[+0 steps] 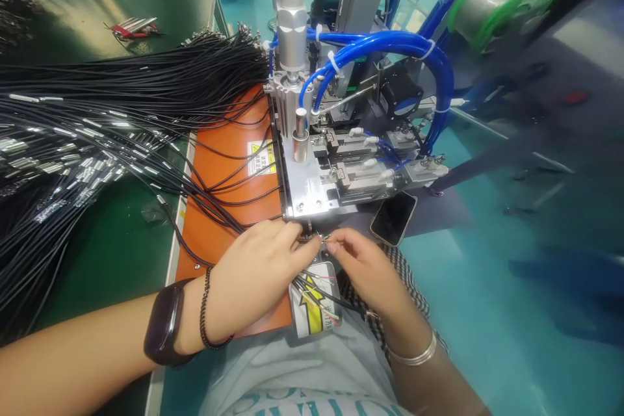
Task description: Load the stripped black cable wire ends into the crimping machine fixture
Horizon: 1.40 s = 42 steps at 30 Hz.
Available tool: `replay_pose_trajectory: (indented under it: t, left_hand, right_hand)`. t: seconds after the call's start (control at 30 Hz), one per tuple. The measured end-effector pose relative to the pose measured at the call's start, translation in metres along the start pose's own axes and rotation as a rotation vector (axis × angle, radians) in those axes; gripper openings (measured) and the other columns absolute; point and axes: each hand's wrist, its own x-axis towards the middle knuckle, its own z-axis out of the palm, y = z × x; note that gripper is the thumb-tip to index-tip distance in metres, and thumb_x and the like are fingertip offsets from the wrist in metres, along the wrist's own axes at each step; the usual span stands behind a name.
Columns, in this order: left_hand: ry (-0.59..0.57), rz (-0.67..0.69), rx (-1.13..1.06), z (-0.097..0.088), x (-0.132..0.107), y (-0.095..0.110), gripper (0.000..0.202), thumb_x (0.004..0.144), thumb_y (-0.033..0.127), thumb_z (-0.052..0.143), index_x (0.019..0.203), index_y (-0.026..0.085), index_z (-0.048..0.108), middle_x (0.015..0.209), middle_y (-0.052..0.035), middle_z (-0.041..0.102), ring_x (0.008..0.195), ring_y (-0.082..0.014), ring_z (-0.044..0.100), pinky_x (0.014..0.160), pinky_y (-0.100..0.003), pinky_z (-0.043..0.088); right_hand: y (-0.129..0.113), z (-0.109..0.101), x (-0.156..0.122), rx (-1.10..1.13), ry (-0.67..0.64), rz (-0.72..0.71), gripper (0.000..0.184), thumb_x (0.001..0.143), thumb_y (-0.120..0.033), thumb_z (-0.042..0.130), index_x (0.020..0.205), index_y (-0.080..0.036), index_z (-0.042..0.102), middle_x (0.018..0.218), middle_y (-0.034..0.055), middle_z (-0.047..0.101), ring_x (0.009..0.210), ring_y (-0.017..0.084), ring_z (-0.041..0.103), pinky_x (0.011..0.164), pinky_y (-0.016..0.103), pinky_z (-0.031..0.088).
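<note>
Both hands pinch one cable end between them, left hand (253,273) and right hand (365,266) fingertip to fingertip, just before the machine (336,169) (cable (322,289) trailing back toward the lap).

We see a thin black cable (319,291) with its end stripped, so that fine coloured wires (325,236) fan out. The tip sits at the front edge of the metal fixture, pinched between fingertips, and the cable runs back toward us over a yellow-marked label.
</note>
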Motion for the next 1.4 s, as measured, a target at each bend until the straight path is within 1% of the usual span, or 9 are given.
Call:
replay_pose_trajectory:
  t: [0.2,0.4,0.7,0.83,1.0,1.1,1.2,1.27,1.4]
  left_hand:
    - [0.009,0.008,0.017,-0.002,0.002,-0.001,0.042,0.085,0.007,0.042,0.123,0.023,0.049,0.097,-0.0060,0.056,0.081,-0.0221,0.053,0.070,-0.038,0.047]
    - [0.003,0.007,0.061,-0.004,0.001,0.001,0.040,0.086,0.008,0.040,0.122,0.023,0.051,0.093,-0.0061,0.055,0.079,-0.0224,0.053,0.068,-0.038,0.047]
    - [-0.033,0.005,0.124,-0.002,-0.002,0.007,0.053,0.079,0.004,0.041,0.129,0.022,0.045,0.089,-0.0057,0.050,0.078,-0.0228,0.053,0.066,-0.038,0.047]
    - [-0.018,0.021,0.127,0.001,-0.001,0.008,0.054,0.079,0.004,0.040,0.130,0.020,0.044,0.090,-0.0063,0.051,0.080,-0.0231,0.053,0.069,-0.038,0.048]
    - [-0.027,0.015,0.149,0.002,0.002,0.011,0.049,0.082,0.004,0.038,0.127,0.019,0.046,0.093,-0.0072,0.053,0.082,-0.0235,0.054,0.071,-0.039,0.049]
    - [-0.024,0.011,0.150,0.002,0.001,0.012,0.048,0.083,0.005,0.038,0.128,0.019,0.045,0.095,-0.0072,0.055,0.083,-0.0233,0.055,0.073,-0.039,0.048]
    - [0.003,0.007,0.141,0.002,0.000,0.011,0.046,0.085,0.006,0.039,0.128,0.019,0.046,0.096,-0.0074,0.056,0.085,-0.0228,0.054,0.077,-0.039,0.048]
    - [0.030,0.012,0.137,0.003,0.000,0.010,0.041,0.086,0.008,0.039,0.125,0.018,0.048,0.097,-0.0079,0.056,0.086,-0.0225,0.054,0.077,-0.039,0.047]
    - [0.091,0.041,0.142,0.005,-0.002,0.006,0.031,0.087,0.011,0.043,0.115,0.016,0.055,0.097,-0.0081,0.057,0.083,-0.0217,0.052,0.074,-0.038,0.046]
  right_hand:
    - [0.002,0.001,0.006,0.114,0.010,0.049,0.017,0.086,-0.032,0.051,0.076,-0.020,0.055,0.071,-0.0035,0.051,0.068,0.012,0.047,0.060,0.022,0.037]
    - [0.000,0.005,0.009,0.074,0.063,0.035,0.013,0.081,-0.027,0.052,0.071,-0.019,0.050,0.064,-0.0046,0.045,0.060,0.011,0.041,0.054,0.022,0.033]
    - [-0.001,0.007,0.008,0.113,0.115,-0.002,0.011,0.082,-0.028,0.053,0.081,-0.018,0.059,0.073,-0.0012,0.056,0.067,0.013,0.051,0.059,0.023,0.041]
    - [0.002,0.010,0.012,0.129,0.135,-0.012,0.013,0.082,-0.030,0.053,0.076,-0.019,0.057,0.074,-0.0011,0.057,0.068,0.012,0.050,0.058,0.022,0.039]
    - [0.013,0.021,0.021,0.562,0.047,0.139,0.016,0.075,-0.030,0.058,0.070,-0.018,0.049,0.055,-0.0076,0.039,0.047,0.007,0.033,0.045,0.020,0.025]
    - [0.017,0.023,0.021,0.668,0.049,0.165,0.020,0.073,-0.031,0.063,0.069,-0.017,0.050,0.052,-0.0084,0.038,0.045,0.006,0.030,0.043,0.019,0.021]
    - [0.017,0.018,0.019,0.599,0.058,0.119,0.016,0.075,-0.032,0.064,0.078,-0.017,0.059,0.061,-0.0046,0.051,0.052,0.007,0.043,0.048,0.019,0.033]
    - [0.016,0.013,0.017,0.484,0.052,0.046,0.020,0.078,-0.032,0.062,0.093,-0.018,0.064,0.078,0.0006,0.061,0.069,0.012,0.055,0.061,0.023,0.045]
    - [0.012,0.004,0.015,0.171,0.045,-0.129,0.027,0.083,-0.031,0.058,0.108,-0.023,0.066,0.103,0.0048,0.062,0.091,0.017,0.058,0.081,0.031,0.048]
